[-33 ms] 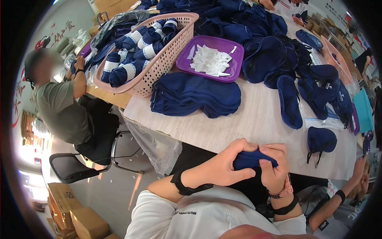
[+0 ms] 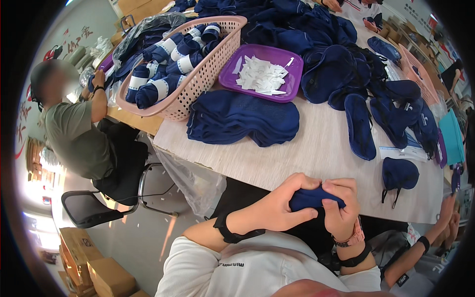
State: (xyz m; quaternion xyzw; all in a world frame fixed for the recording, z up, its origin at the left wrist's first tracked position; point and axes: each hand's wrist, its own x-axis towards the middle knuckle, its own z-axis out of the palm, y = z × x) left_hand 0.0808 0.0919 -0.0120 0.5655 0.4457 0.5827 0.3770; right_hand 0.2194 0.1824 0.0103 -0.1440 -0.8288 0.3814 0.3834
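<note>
Both my hands are in front of my chest, just off the table's near edge. My left hand (image 2: 292, 200) and my right hand (image 2: 342, 203) are closed around a compactly folded navy cloth piece (image 2: 312, 198), thumbs pressed against it. Much of it is hidden by my fingers. Beyond my hands, a stack of flat navy cloth pieces (image 2: 242, 119) lies on the table (image 2: 208, 153). Behind the stack is a purple tray (image 2: 227, 81) of small white paper slips (image 2: 262, 74). A small navy piece with a black cord (image 2: 400, 173) lies to the right.
On the left, a pink basket (image 2: 198, 84) holds several navy rolls with white bands (image 2: 158, 89). Navy pieces (image 2: 341, 74) heap the far side and right. A person (image 2: 76, 128) sits at left by a chair (image 2: 91, 208); another person's forearm (image 2: 415, 252) is at lower right.
</note>
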